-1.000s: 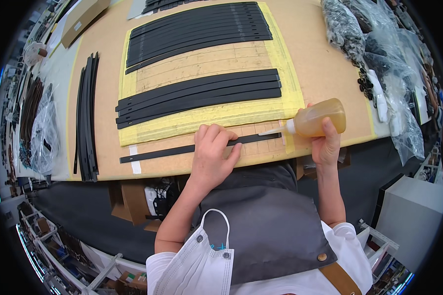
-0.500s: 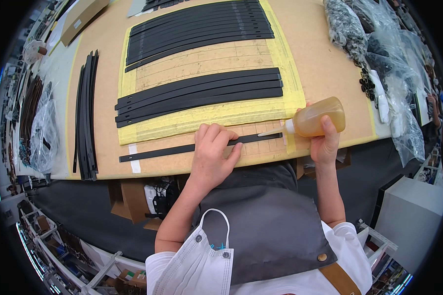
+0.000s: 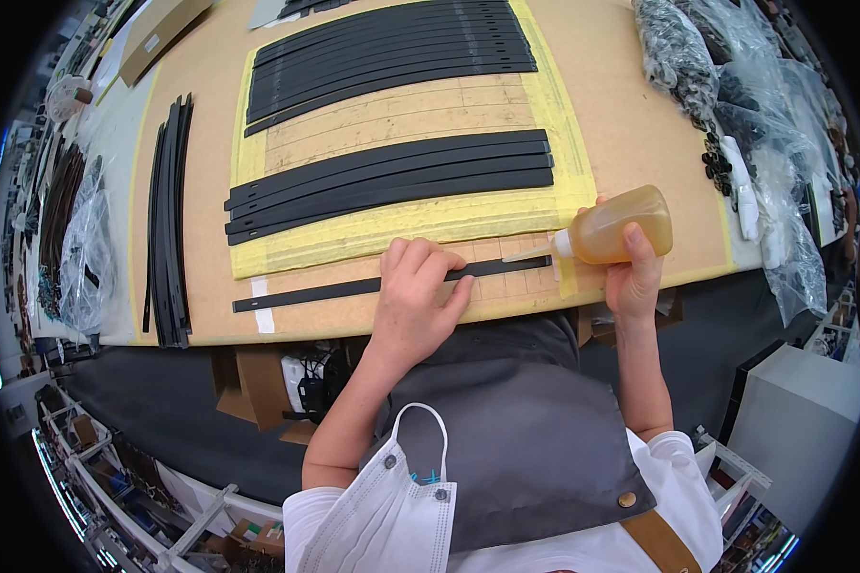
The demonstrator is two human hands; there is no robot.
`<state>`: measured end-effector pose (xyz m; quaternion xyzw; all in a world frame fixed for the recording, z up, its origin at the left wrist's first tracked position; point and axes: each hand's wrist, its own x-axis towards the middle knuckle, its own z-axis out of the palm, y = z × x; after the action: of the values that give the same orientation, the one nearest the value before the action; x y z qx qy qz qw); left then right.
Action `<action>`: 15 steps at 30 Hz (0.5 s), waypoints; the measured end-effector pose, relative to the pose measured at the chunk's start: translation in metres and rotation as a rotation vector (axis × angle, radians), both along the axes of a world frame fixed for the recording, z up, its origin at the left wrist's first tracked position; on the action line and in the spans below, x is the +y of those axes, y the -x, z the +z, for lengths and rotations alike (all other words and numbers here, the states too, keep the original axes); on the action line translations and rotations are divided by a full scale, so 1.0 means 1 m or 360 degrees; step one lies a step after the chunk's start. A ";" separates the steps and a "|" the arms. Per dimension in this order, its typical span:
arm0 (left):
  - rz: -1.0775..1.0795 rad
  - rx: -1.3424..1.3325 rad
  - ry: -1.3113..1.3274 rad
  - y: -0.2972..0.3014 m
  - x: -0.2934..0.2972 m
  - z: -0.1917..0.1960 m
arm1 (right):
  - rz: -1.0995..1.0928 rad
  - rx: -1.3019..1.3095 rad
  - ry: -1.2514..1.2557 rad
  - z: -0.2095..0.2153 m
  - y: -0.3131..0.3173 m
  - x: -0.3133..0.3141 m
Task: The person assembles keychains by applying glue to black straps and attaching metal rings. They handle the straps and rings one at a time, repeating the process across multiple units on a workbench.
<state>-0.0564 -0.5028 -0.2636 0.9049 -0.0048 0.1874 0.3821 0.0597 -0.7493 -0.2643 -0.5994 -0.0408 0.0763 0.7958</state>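
A single long black strap (image 3: 325, 294) lies crosswise near the table's front edge. My left hand (image 3: 418, 291) bends over its middle, with thumb and fingers closed on the strap's two edges and hiding part of it. In my right hand (image 3: 635, 272) is a squeeze bottle (image 3: 621, 227) of amber liquid, tipped to the left. Its thin pale nozzle (image 3: 530, 254) points at the strap's right part, with the tip at or just above the surface; whether it touches I cannot tell.
Beyond the strap, a yellow-taped board (image 3: 401, 224) bears several black straps (image 3: 392, 181) and a larger row of straps (image 3: 392, 67) farther back. More straps (image 3: 169, 224) lie bundled at left. Clear plastic bags (image 3: 764, 124) cover the right side. An open cardboard box (image 3: 250, 387) stands below the table edge.
Hardly anything differs. The whole view has shifted very slightly; both hands keep their places at the strap, and the bottle stays tipped with its nozzle at the strap's right part.
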 end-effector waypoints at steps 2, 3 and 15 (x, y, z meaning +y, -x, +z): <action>-0.0002 -0.0007 -0.0006 0.000 0.000 -0.001 | -0.0007 -0.0005 0.0005 0.001 0.000 0.001; -0.0002 -0.0004 -0.0002 0.000 0.000 -0.001 | -0.0011 -0.0008 0.0008 0.001 0.000 0.001; -0.0005 -0.0003 0.0001 0.000 0.001 0.001 | 0.0011 -0.0006 0.0029 0.002 -0.001 0.001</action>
<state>-0.0567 -0.5021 -0.2625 0.9046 -0.0067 0.1877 0.3827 0.0612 -0.7483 -0.2628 -0.6066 -0.0436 0.0783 0.7899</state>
